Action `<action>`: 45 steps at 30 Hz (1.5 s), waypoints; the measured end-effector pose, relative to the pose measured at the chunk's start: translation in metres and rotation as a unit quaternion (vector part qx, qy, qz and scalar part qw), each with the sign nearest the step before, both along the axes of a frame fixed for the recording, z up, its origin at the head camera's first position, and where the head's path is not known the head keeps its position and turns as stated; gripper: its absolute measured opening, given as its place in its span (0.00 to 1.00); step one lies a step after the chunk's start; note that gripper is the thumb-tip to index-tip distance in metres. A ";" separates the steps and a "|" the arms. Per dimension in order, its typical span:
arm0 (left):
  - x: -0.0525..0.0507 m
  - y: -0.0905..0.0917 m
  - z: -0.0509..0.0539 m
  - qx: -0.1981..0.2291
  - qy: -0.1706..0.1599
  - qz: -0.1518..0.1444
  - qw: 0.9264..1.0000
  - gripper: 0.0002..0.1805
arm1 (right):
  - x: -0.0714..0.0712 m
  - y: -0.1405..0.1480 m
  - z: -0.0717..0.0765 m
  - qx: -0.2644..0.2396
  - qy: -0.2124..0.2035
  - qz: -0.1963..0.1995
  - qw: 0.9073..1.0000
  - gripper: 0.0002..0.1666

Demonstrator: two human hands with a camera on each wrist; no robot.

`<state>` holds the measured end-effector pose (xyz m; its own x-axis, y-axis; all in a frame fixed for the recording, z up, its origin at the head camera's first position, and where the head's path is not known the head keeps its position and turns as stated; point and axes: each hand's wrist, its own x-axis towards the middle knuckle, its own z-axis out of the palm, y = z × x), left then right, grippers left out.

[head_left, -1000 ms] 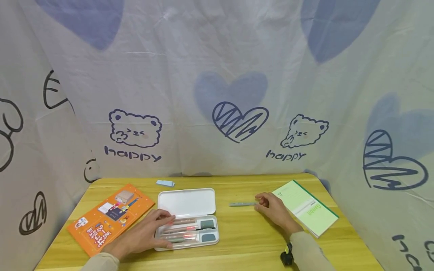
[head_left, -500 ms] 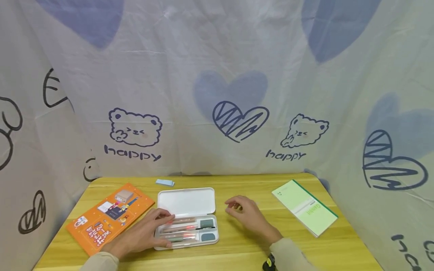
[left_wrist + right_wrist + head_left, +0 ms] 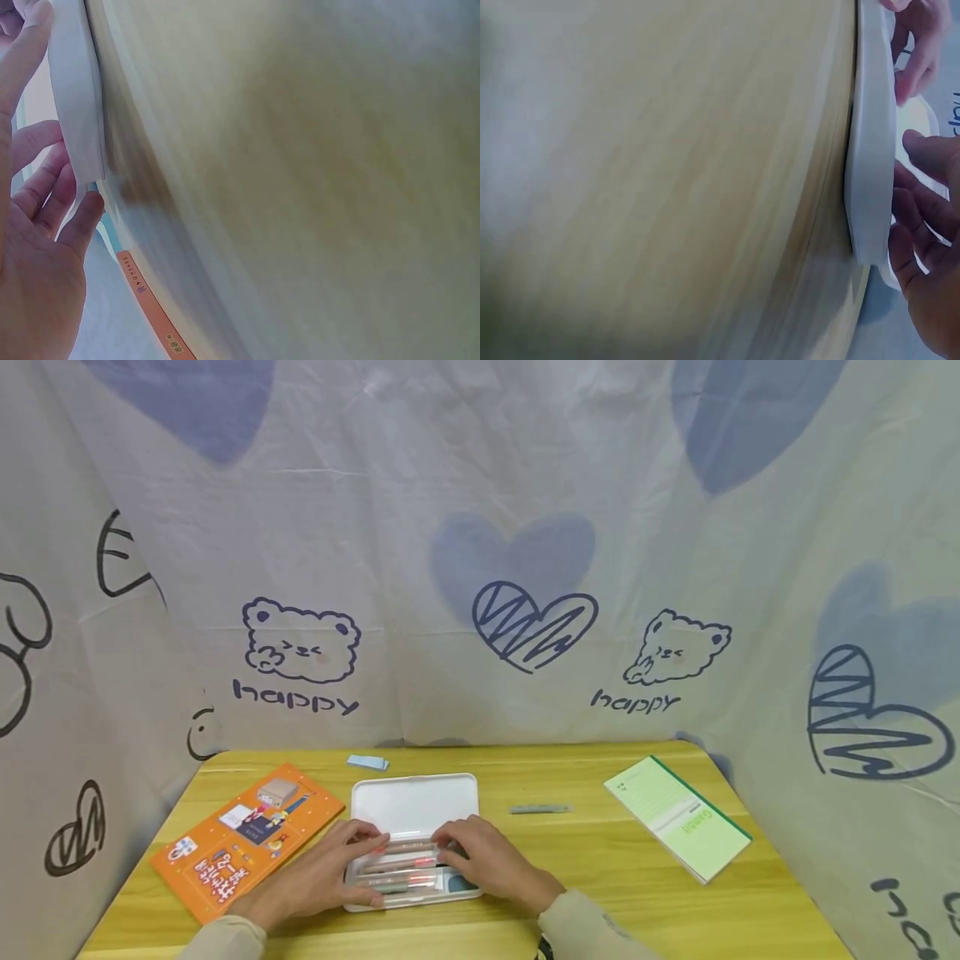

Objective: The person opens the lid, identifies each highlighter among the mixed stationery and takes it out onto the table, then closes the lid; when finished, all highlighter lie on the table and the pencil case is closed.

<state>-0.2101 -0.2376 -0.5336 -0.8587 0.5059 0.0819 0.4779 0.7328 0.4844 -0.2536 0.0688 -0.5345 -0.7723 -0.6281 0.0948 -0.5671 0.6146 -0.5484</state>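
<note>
Left of centre on a yellow wood-grain counter point(image 3: 735, 918), the left hand point(image 3: 322, 872), bent with thumb at the front rim, holds one end of an open white rectangular case point(image 3: 415, 802) containing slim pens point(image 3: 401, 863); the right hand point(image 3: 498, 860), half-curled with thumb apart, is at the other, any grip impossible to tell. Toward the back edge lies a grey-green pen point(image 3: 540, 809), with an orange illustrated book point(image 3: 247, 843) near the left edge and a pale-green notebook point(image 3: 678, 818) near the right.
</note>
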 end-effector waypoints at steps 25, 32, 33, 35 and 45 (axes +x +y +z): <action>0.000 -0.002 0.003 0.005 0.034 -0.019 0.999 0.52 | 0.018 -0.034 -0.001 0.050 0.163 -0.037 0.985 0.12; -0.001 0.001 0.000 0.005 0.042 -0.018 0.999 0.51 | 0.015 -0.037 -0.003 0.057 0.193 -0.048 0.978 0.06; -0.001 0.001 0.000 0.006 0.041 -0.019 0.999 0.51 | 0.015 -0.036 -0.004 0.059 0.200 -0.047 0.977 0.06; -0.001 0.001 -0.001 0.008 0.035 -0.020 0.999 0.51 | 0.015 -0.034 -0.004 0.061 0.211 -0.047 0.974 0.06; 0.000 0.001 0.000 0.006 0.012 -0.003 1.000 0.52 | 0.005 0.009 0.004 0.023 0.218 -0.055 0.974 0.04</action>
